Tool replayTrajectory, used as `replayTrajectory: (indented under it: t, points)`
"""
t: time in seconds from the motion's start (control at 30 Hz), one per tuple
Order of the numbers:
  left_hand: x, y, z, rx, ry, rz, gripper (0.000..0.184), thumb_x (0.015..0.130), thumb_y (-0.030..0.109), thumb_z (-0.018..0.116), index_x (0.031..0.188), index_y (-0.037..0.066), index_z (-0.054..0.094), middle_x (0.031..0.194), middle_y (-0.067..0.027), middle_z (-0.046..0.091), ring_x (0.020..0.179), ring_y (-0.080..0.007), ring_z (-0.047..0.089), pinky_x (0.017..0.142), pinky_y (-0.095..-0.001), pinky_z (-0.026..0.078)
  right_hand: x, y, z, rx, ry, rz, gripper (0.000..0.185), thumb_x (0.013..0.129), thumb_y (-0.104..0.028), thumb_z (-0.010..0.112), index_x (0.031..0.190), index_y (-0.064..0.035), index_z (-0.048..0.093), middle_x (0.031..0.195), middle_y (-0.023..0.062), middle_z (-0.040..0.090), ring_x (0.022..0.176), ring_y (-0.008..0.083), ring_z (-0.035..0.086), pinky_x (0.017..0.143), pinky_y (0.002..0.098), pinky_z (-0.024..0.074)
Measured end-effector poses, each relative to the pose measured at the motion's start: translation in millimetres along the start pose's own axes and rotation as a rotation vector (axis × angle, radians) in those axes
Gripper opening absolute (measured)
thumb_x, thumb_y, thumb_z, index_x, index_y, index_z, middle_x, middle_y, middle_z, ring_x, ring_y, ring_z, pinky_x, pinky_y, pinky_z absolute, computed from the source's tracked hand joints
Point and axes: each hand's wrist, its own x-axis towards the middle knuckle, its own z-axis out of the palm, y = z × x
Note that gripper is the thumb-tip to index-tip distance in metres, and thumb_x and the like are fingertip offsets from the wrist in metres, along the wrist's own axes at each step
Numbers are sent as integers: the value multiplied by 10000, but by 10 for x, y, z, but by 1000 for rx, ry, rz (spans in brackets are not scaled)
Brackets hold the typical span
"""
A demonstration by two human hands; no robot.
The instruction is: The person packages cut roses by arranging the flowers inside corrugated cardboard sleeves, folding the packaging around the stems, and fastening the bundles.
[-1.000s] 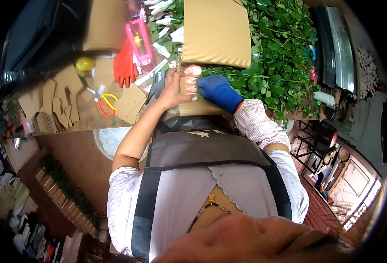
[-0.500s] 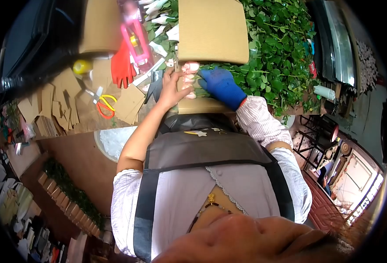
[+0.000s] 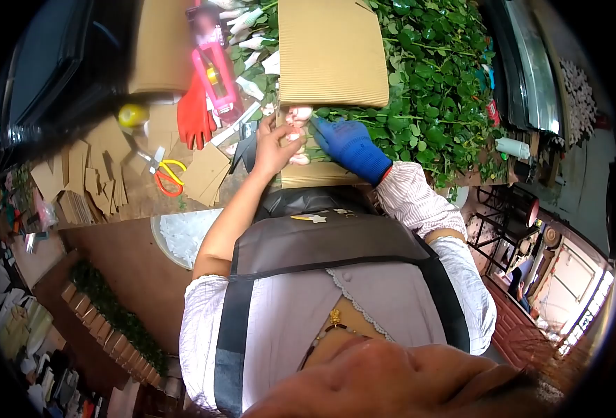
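A row of pale pink roses (image 3: 299,159) lies on a sheet of tan corrugated cardboard (image 3: 322,176) right in front of me. My bare left hand (image 3: 276,148) is at the blooms from the left, its thumb and fingers closed around the rose heads. From the right, my right hand (image 3: 353,146) in a blue glove pinches the stems just behind the heads; its fingertips are partly hidden. The upper part of the corrugated cardboard (image 3: 332,59) rises beyond both hands. Leafy green stems (image 3: 433,90) spread to the right.
On the left of the table lie scissors (image 3: 165,173) with red and yellow handles, a red glove (image 3: 195,118), cardboard pieces (image 3: 207,171) and a pink tape dispenser (image 3: 214,76). White-wrapped flower heads (image 3: 251,87) stand behind the roses. A tub (image 3: 182,233) of white material is below the table edge.
The camera view has shifted slightly, and the cardboard appears a little further left. My right hand has drawn slightly closer to the rose heads; my left hand stays at the blooms.
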Motion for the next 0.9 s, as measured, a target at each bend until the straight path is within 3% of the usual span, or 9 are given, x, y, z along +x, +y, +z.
replayTrajectory:
  t: [0.07, 0.37, 0.5, 0.6, 0.7, 0.73, 0.83, 0.9]
  points:
    - [10, 10, 0, -6, -3, 4, 303, 722, 288, 849, 968, 139, 753, 1394, -234, 433, 1291, -392, 415, 1095, -439, 351, 87, 91, 88, 9, 1, -31, 261, 929, -313, 538, 1061, -98, 605, 856, 167, 716, 777, 341, 704, 652, 477, 540]
    - [97, 63, -33, 49, -49, -23, 693, 737, 307, 828, 1315, 48, 548, 1340, -247, 450, 1251, -414, 422, 1099, -438, 330, 279, 46, 173, -96, -76, -42, 223, 912, -288, 533, 1006, -122, 648, 849, 158, 709, 789, 349, 695, 676, 475, 543]
    - [191, 16, 34, 131, -5, -73, 577, 745, 338, 828, 1193, 21, 648, 1358, -253, 452, 1278, -415, 410, 1097, -452, 337, 222, 104, 249, -70, -50, -86, 211, 921, -289, 518, 964, -133, 653, 886, 142, 713, 803, 352, 693, 695, 470, 544]
    - [205, -37, 47, 41, 12, -66, 496, 756, 353, 824, 1121, 38, 709, 1406, -254, 437, 1312, -408, 406, 1106, -460, 339, 16, 97, -179, 208, 7, -99, 218, 920, -268, 525, 1020, -140, 671, 934, 144, 707, 834, 363, 686, 738, 462, 545]
    - [204, -84, 69, 19, 20, -65, 469, 750, 342, 825, 1108, 57, 720, 1405, -248, 445, 1314, -405, 409, 1105, -462, 342, -2, 74, -180, 629, 195, 63, 245, 914, -219, 535, 1102, -163, 681, 1006, 148, 693, 894, 363, 671, 795, 457, 536]
    - [204, -85, 67, 14, 16, -61, 461, 748, 337, 826, 1103, 63, 723, 1404, -247, 448, 1314, -404, 410, 1105, -463, 343, 48, 149, -73, 605, 233, -67, 303, 888, -165, 556, 1167, -148, 673, 1061, 171, 678, 942, 363, 656, 833, 454, 526]
    - [212, -59, 74, 47, 23, -49, 407, 748, 260, 844, 1088, 72, 725, 1354, -247, 463, 1286, -371, 449, 1089, -418, 368, 140, 179, 162, 427, 249, -155, 307, 863, -125, 564, 1152, -98, 665, 1067, 180, 675, 957, 363, 648, 848, 455, 517]
    - [214, -67, 71, 42, 18, -57, 425, 749, 292, 831, 1101, 78, 725, 1390, -252, 449, 1303, -390, 430, 1098, -438, 357, 200, 122, 222, 292, 228, -205, 323, 846, -101, 551, 1149, -62, 656, 1064, 187, 676, 961, 358, 651, 849, 452, 514]
